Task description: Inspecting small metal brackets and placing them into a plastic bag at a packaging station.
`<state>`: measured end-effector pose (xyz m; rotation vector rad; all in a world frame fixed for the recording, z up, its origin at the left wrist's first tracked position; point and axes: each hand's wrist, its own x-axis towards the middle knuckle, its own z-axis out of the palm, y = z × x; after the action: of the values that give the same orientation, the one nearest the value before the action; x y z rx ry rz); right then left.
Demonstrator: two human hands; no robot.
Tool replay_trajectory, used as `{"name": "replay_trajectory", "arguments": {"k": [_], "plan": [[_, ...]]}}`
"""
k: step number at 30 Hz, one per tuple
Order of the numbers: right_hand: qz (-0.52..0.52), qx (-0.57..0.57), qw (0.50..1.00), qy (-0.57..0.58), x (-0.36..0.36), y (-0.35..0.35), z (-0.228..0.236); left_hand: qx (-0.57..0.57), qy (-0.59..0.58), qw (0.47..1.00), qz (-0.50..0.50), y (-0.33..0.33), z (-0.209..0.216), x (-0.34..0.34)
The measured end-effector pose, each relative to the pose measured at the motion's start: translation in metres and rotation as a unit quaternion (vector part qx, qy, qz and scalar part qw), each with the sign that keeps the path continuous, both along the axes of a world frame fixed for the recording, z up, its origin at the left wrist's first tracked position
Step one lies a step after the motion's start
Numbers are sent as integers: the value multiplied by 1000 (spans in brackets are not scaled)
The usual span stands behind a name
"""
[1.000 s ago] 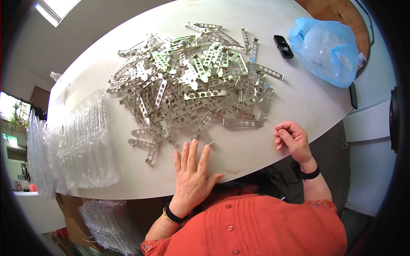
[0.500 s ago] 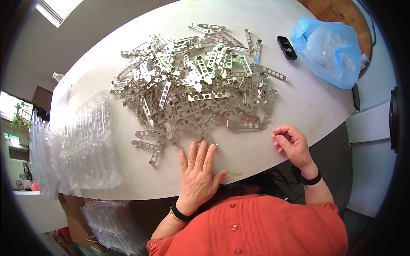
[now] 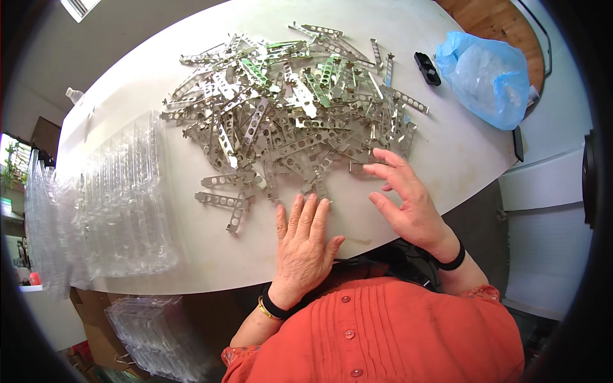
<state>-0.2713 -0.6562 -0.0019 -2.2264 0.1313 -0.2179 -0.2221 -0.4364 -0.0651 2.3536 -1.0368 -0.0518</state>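
Observation:
A wide heap of thin metal brackets [image 3: 306,137], each pierced with a row of round holes, spreads over the white table [image 3: 357,230]. My left hand [image 3: 302,242] lies flat with fingers stretched toward the heap, its fingertips by the end of one bracket [image 3: 321,185]. Over the heap's near right edge, my right hand [image 3: 405,198] is raised with its fingers apart and nothing visible in it. Its fingers partly cover the brackets there. A few brackets, such as one flat piece [image 3: 219,200], lie at the heap's near left edge.
Clear plastic trays [image 3: 128,204] are stacked on the table's left side, with more clear trays [image 3: 159,332] below the edge. At the far right sit a blue plastic bag [image 3: 485,80] and a small black object [image 3: 427,69]. A small bottle [image 3: 75,96] stands far left.
My right hand has moved left and forward to the heap, and its curled fingers have spread. My left hand stays flat in nearly the same place. The view has shifted slightly.

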Motion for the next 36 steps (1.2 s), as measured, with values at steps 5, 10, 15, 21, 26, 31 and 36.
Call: {"name": "replay_trajectory", "arguments": {"k": [5, 10, 15, 21, 26, 31, 36], "plan": [[30, -91, 995, -12, 20, 15, -6, -22, 1, 1000, 1, 2, -2, 2], [44, -199, 979, -27, 38, 23, -9, -33, 3, 999, -3, 3, -2, 3], [54, -262, 963, -26, 52, 27, -16, -43, 5, 999, -2, 5, -4, 2], [65, -310, 948, -19, 57, 23, -21, -57, 10, 998, -3, 4, -4, 2], [76, -301, 950, -38, 52, 24, -15, -57, 5, 998, -1, 3, -5, 2], [68, -271, 958, -62, 46, 24, -12, -46, -9, 999, 4, 2, -7, 2], [73, -241, 966, -64, 42, 20, -7, -42, -12, 999, 2, 2, -8, 2]]}}
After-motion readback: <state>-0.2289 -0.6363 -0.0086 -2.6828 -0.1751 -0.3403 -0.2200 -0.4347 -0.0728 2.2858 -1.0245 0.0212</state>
